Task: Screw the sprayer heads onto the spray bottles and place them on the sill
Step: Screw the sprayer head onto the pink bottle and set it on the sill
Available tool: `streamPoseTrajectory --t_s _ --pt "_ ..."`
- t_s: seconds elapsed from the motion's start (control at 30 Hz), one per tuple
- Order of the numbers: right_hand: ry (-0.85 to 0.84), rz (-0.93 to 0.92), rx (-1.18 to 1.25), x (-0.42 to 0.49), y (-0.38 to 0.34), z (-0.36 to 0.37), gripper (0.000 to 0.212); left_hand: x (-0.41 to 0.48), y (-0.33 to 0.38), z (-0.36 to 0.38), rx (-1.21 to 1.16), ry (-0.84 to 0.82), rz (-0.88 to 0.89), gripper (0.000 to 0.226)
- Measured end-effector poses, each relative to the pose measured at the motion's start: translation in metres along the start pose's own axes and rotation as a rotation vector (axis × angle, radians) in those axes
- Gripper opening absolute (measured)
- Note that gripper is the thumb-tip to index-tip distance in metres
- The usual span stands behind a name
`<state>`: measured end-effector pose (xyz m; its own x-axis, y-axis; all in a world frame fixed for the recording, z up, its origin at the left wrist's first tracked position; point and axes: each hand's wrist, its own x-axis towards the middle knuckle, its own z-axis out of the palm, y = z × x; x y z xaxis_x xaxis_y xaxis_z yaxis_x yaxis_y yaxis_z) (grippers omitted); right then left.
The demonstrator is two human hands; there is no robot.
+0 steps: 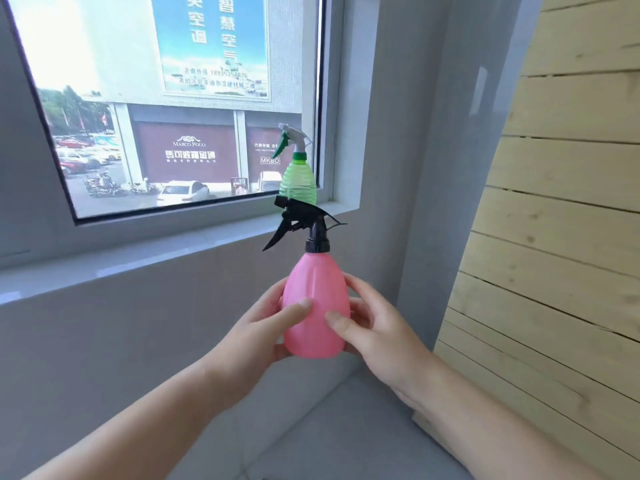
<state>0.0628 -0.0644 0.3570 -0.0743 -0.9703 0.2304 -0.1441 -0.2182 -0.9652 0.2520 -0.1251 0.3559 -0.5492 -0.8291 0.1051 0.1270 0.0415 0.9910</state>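
Observation:
A pink spray bottle (316, 306) with a black sprayer head (304, 223) on its neck is held upright in mid-air, below the sill. My left hand (266, 323) grips its left side and my right hand (374, 327) grips its right side, thumbs on the front. Behind it, a green ribbed spray bottle (298, 181) with a white and green sprayer head (292, 140) stands on the grey window sill (156, 251) near the right corner of the window. The pink bottle's head hides the green bottle's base.
A large window (173, 98) rises above the sill. A grey wall column (429, 168) stands to the right, with a pale wooden slatted panel (561, 202) beyond it. A grey cushioned surface (329, 438) lies below my arms.

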Motion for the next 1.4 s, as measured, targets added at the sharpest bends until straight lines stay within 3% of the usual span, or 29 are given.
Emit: streamPoseTrajectory --t_s 0.2,0.47,0.83,1.13,1.4 --pt "-0.015 -0.106 -0.029 0.104 -0.035 0.042 0.059 0.051 0.064 -0.067 0.141 0.148 0.112 0.049" --pt "0.07 -0.162 -0.105 0.198 -0.053 0.069 0.051 0.114 0.099 -0.12 0.277 0.277 0.094 0.055" --pt "0.131 -0.159 -0.154 0.235 -0.041 0.078 0.052 0.156 0.091 -0.128 0.397 0.449 0.084 0.076" --pt "0.178 -0.119 -0.272 0.239 -0.037 0.069 0.054 0.163 0.088 -0.117 0.411 0.487 0.087 0.078" --pt "0.227 -0.136 -0.364 0.234 -0.03 0.06 0.055 0.155 0.095 -0.119 0.425 0.527 0.055 0.096"
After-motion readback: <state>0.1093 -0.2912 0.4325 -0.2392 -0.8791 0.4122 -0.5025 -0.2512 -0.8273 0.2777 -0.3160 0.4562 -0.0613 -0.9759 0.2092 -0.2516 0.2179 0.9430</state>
